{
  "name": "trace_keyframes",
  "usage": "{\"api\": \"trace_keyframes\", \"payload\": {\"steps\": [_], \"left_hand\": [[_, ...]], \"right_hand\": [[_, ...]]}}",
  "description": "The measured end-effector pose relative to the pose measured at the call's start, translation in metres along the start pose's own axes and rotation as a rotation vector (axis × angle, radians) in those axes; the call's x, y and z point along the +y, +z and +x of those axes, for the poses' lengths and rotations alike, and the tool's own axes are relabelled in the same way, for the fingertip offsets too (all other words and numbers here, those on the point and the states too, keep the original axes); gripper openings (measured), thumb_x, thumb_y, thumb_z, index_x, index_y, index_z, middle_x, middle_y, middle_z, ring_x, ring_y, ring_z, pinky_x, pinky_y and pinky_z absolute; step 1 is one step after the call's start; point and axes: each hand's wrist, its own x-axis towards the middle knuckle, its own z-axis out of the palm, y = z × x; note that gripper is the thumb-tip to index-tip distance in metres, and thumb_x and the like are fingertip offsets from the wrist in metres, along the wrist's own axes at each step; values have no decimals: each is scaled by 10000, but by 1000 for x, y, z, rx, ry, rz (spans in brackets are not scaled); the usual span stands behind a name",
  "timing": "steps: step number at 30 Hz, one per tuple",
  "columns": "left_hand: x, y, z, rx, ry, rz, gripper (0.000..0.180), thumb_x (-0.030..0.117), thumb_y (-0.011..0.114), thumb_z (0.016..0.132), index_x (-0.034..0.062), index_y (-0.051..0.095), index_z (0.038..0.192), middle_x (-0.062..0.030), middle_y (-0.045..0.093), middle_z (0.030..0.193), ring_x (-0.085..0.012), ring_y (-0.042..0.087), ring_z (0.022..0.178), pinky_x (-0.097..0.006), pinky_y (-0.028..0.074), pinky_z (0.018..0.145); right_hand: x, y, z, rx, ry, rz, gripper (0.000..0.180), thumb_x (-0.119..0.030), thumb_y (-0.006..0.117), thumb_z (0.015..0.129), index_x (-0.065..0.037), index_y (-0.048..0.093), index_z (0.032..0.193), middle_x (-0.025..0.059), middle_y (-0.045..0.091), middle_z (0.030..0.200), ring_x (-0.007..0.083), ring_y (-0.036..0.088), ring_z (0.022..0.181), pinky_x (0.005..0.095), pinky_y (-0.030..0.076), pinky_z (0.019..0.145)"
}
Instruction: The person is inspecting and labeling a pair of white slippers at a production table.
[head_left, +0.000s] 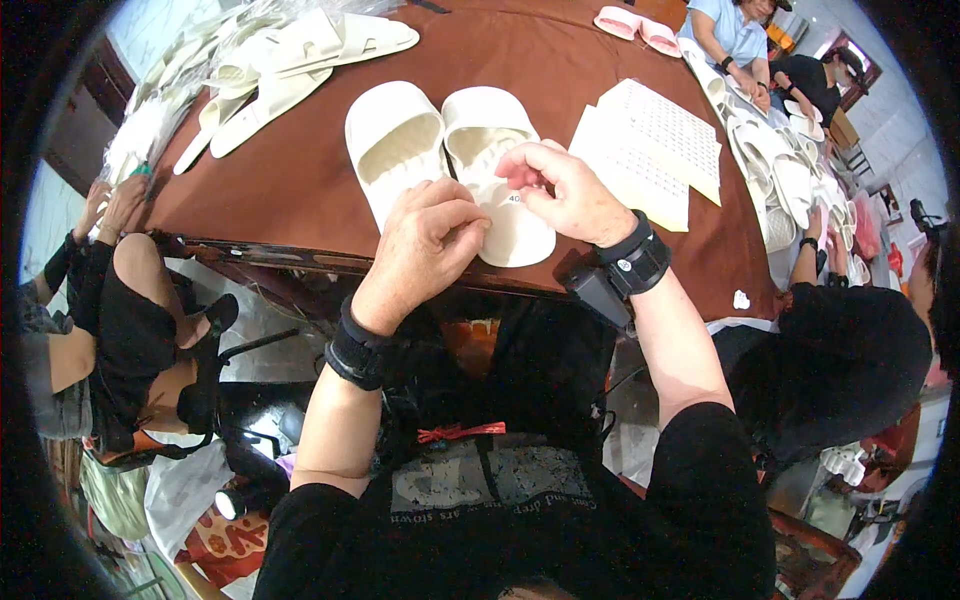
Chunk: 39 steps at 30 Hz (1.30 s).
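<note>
A pair of white slide slippers lies side by side before me on a brown-covered table, the left slipper (385,110) and the right slipper (520,240). Over the left slipper's heel, my left hand (425,240) is closed, thumb and forefinger pinched together. Whatever may be in that pinch is too small to make out. Above the right slipper hovers my right hand (575,195), its fingers loosely curled and the thumb apart from the forefinger. Beside its thumb, a small printed label (515,198) shows on the slipper's insole.
Sheets of small labels (650,140) lie right of the slippers. More white slippers (300,60) are piled at the far left, others (780,170) along the right edge. Pink slippers (640,30) stand at the back. Other people sit around the brown tabletop (280,190).
</note>
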Motion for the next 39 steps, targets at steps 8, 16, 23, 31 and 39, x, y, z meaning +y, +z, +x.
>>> {"api": "trace_keyframes", "payload": {"steps": [8, 16, 23, 31, 39], "left_hand": [[0, 1, 1, 8, 7, 1, 57, 50, 668, 781, -2, 649, 791, -98, 609, 834, -270, 588, 805, -356, 465, 732], [-1, 2, 1, 26, 24, 6, 63, 55, 671, 780, -3, 647, 782, -98, 603, 817, -272, 586, 788, -359, 464, 715], [-2, 1, 1, 12, 18, 2, 60, 57, 664, 781, 0, 647, 783, -96, 606, 825, -274, 592, 805, -360, 464, 731], [-3, 3, 0, 42, -9, -27, 56, 81, 668, 747, 33, 666, 777, -71, 615, 818, -277, 575, 804, -382, 450, 757], [-3, 3, 0, 43, -5, -5, 55, 82, 665, 745, 35, 668, 774, -75, 617, 824, -285, 584, 812, -386, 454, 758]], "right_hand": [[-2, 2, 0, 5, -23, -83, 293, 70, 494, 736, -3, 584, 1005, 102, 595, 944, 204, 599, 823, 310, 520, 735], [5, 1, 1, -42, 0, -120, 264, -4, 562, 804, -37, 616, 1060, 71, 564, 963, 141, 571, 838, 274, 481, 751], [3, 2, 3, -19, -69, -177, 199, -15, 569, 807, -30, 607, 1003, 89, 586, 909, 200, 582, 836, 320, 486, 756], [10, 4, 6, -34, -264, -363, 187, -26, 530, 846, -31, 620, 1010, 108, 621, 944, 281, 558, 957, 357, 439, 876], [5, 4, -1, 31, -100, -210, 228, 6, 535, 863, -33, 617, 1072, 88, 554, 954, 184, 554, 879, 293, 459, 789]]}}
